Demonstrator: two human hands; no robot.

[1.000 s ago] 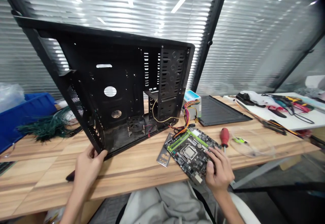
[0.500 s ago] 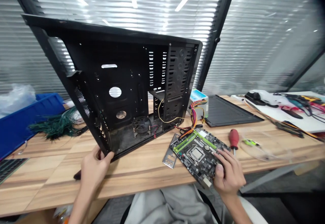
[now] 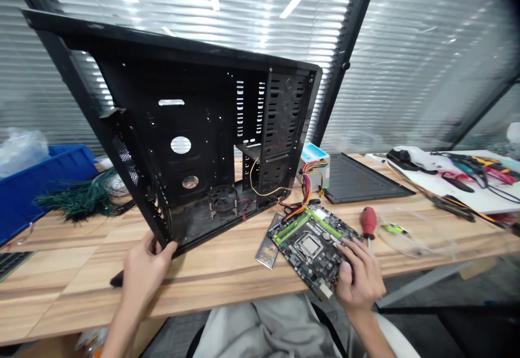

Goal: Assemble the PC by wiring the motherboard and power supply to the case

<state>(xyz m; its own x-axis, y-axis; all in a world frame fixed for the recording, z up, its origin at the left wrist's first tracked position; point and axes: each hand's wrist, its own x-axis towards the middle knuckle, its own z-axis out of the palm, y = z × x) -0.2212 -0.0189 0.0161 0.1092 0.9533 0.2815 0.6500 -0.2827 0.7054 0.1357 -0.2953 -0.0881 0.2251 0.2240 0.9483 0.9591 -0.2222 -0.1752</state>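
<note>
The left hand grips the near bottom corner of the open computer case, thumb inside the edge, while a CPU cooler sits on the case's floor. The right hand lays its bent fingers over the right edge of the motherboard, though whether they clamp it I cannot tell. That board is on the bench near its front edge, between an I/O shield and a red-handled screwdriver.
</note>
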